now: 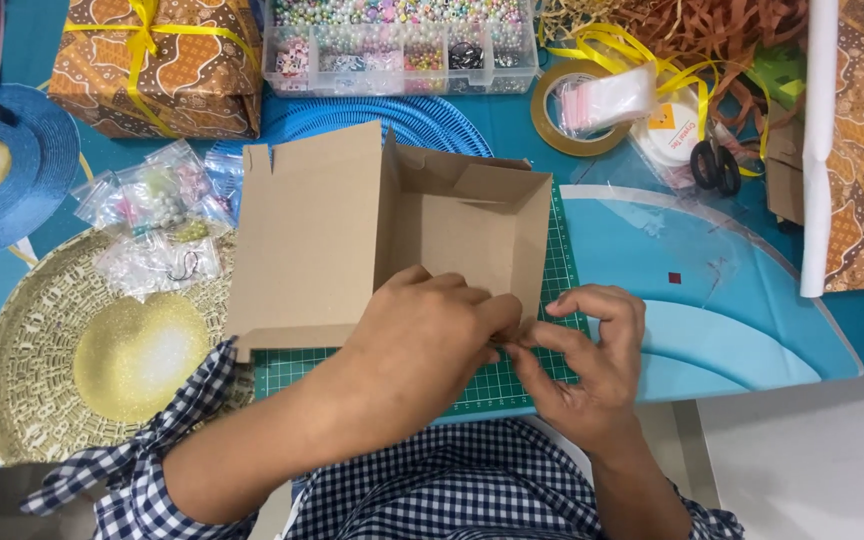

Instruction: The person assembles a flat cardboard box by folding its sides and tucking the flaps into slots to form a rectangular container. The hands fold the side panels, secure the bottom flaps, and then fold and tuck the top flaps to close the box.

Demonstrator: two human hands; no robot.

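pinching the near corner of a brown cardboard box [392, 230], the left hand [427, 335] has its fingers curled shut on the box's front wall. the right hand [592, 355] is just beside it, and its fingers are bent in and touch the same corner, thumb and first finger closed on the edge of the card. the box sits in the middle of the table on a green cutting mat [512, 375] with little squares on it. the box is open at the top and one big flap lies out flat to the left. both arms have blue and white checked sleeves [142, 460]. left of the box lie some small clear bags [157, 215] with beads in them, resting by a gold round straw hat picture on the blue table cover [732, 320]. behind the box is a clear bead tray [402, 45] with many small parts full of beads. a wrapped gift [162, 65] with a yellow ribbon sits at the back left. to the back right are a roll of tape [577, 120], black scissors [717, 165], and a pile of paper shreds [712, 30] with yellow ribbon in it.
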